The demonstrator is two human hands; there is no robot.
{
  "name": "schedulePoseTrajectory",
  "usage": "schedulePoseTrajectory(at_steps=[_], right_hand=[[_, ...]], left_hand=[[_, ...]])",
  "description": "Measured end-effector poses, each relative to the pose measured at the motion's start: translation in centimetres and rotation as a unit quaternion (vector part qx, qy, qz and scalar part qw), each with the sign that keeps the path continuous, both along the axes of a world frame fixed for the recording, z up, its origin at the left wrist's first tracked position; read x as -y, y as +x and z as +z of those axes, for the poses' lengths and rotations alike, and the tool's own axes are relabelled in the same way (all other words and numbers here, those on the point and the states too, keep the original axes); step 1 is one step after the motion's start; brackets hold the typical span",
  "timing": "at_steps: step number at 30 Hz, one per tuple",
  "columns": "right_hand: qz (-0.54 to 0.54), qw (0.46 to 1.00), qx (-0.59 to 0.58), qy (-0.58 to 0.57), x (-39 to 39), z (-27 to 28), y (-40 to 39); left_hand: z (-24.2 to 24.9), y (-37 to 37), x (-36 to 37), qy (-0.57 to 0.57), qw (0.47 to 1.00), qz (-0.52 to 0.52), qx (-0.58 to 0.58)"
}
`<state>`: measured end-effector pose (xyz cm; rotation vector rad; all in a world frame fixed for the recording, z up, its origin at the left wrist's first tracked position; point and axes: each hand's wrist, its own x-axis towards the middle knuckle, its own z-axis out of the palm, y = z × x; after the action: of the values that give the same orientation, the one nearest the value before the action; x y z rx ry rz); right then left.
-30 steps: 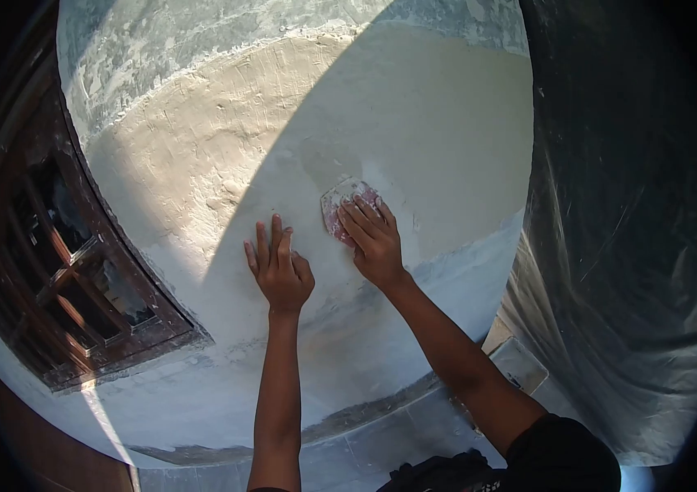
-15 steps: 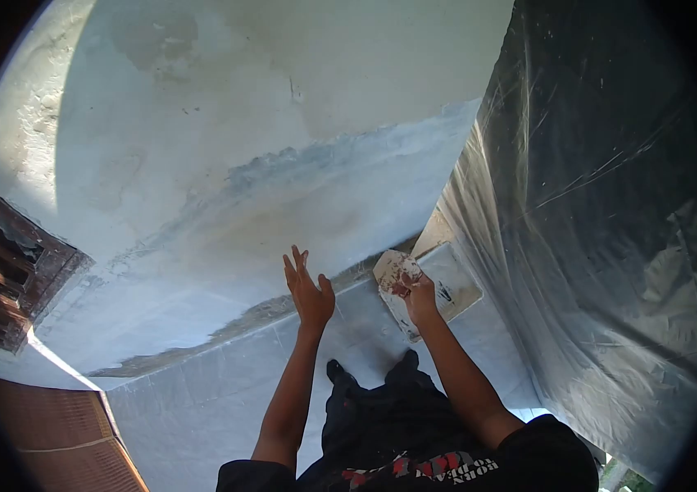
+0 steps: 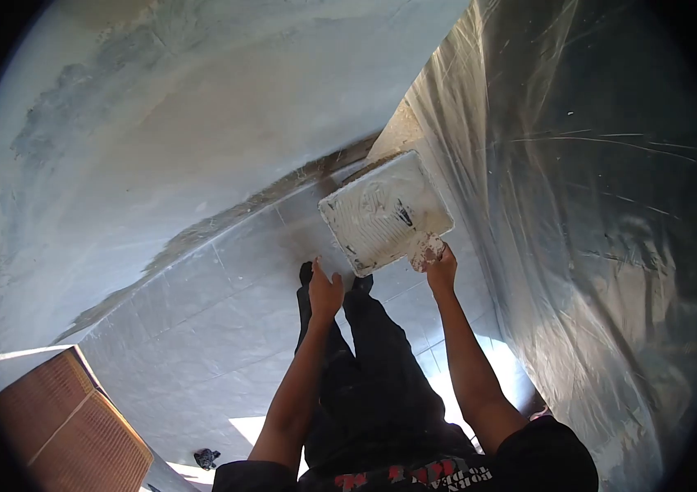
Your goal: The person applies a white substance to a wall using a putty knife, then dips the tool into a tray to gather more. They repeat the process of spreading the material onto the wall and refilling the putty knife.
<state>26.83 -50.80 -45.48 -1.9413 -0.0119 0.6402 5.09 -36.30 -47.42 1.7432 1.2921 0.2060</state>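
My right hand point(image 3: 442, 268) is closed around a scraper point(image 3: 426, 252) whose flat blade is smeared with white and reddish-brown patches. The blade overlaps the near right edge of a white paint tray point(image 3: 381, 215), which has a ribbed bottom and pale residue. Whether blade and tray touch, I cannot tell. To the left of the tray, my left hand point(image 3: 326, 293) holds nothing, its fingers apart above my dark trousers.
A patchy white and grey wall point(image 3: 201, 123) rises ahead and left. Clear plastic sheeting point(image 3: 578, 246) hangs at the right. Grey floor tiles point(image 3: 201, 328) run below. An orange-brown slatted panel point(image 3: 70, 426) and a small black crumpled item point(image 3: 206, 458) are at lower left.
The view has tilted down and shifted, so more floor and the whole tray show. My left hand has lowered from before the wall. The scraper now appears at the tray's near right edge.
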Motion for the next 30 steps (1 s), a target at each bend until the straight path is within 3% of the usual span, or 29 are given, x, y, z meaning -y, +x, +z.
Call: schedulePoseTrajectory(at_steps=[2, 4, 8, 10, 11, 12, 14, 17, 21, 23, 26, 30], right_hand=[[0.088, 0.985, 0.127, -0.075, -0.4, -3.4, 0.1], [0.131, 0.976, 0.145, -0.094, -1.7, -6.5, 0.1], [0.225, 0.943, 0.2, -0.144, -5.6, -11.0, 0.6], [0.268, 0.918, 0.27, -0.115, -7.4, -12.6, 0.5], [0.269, 0.919, 0.263, -0.119, -8.1, -13.1, 0.3], [0.294, 0.905, 0.274, -0.138, -8.8, -13.6, 0.0], [0.317, 0.893, 0.277, -0.159, -9.9, -15.0, -1.0], [0.362, 0.832, 0.386, -0.167, -11.0, -16.4, -2.2], [0.356, 0.812, 0.427, -0.177, -11.8, -19.1, -4.1], [0.362, 0.772, 0.466, -0.235, -11.1, -20.1, -5.4], [0.416, 0.746, 0.455, -0.252, -9.6, -19.2, -6.2], [0.441, 0.763, 0.423, -0.209, -7.3, -17.4, -6.7]], left_hand=[[-1.5, 1.1, -0.3, -0.047, 0.998, 0.01, -0.029], [-3.7, 2.4, -0.7, -0.14, 0.989, 0.022, -0.031], [-12.9, 4.0, -0.3, -0.125, 0.991, 0.009, -0.045], [-15.7, 4.9, -0.3, -0.107, 0.992, 0.07, -0.007], [-16.4, 5.2, -0.6, -0.18, 0.979, 0.097, -0.001], [-17.6, 5.5, -0.6, -0.184, 0.978, 0.097, -0.006], [-19.6, 5.8, -0.2, -0.205, 0.96, 0.16, 0.102], [-16.7, 6.7, -1.0, -0.288, 0.935, 0.165, 0.128], [-19.7, 5.5, -0.4, -0.35, 0.901, 0.196, 0.167], [-18.1, 5.8, -1.0, -0.464, 0.804, 0.286, 0.237], [-17.1, 5.8, -1.5, -0.48, 0.797, 0.274, 0.245], [-17.2, 6.2, -2.0, -0.494, 0.789, 0.27, 0.246]])
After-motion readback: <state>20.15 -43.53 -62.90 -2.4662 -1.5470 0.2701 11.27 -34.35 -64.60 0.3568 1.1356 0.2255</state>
